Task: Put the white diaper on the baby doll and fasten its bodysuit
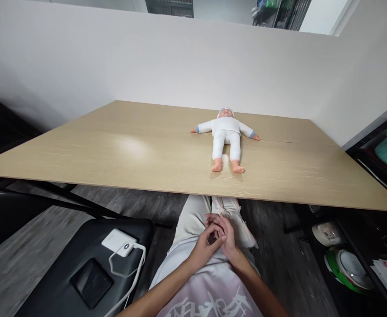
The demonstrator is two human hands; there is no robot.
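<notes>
Both hands rest together over my lap, below the near edge of the table. My left hand (pixel 207 243) is loosely curved, with a gap between thumb and fingers, and its fingertips touch my right hand. My right hand (pixel 229 240) lies against it, fingers stretched toward the upper left and partly hidden behind the left fingers. I see no object in either hand. Beyond them, a baby doll (pixel 226 127) in a white outfit with blue cuffs and a patterned cap lies on its back on the table (pixel 147 163), arms spread, feet toward me.
To my left stands a black chair (pixel 60 264) bearing a white power bank (pixel 119 242) with a cable (pixel 137 268) and a dark phone-like device (pixel 91 283). A white wall (pixel 180 61) borders the table's far side. Black shelving (pixel 348 237) with several items is at right.
</notes>
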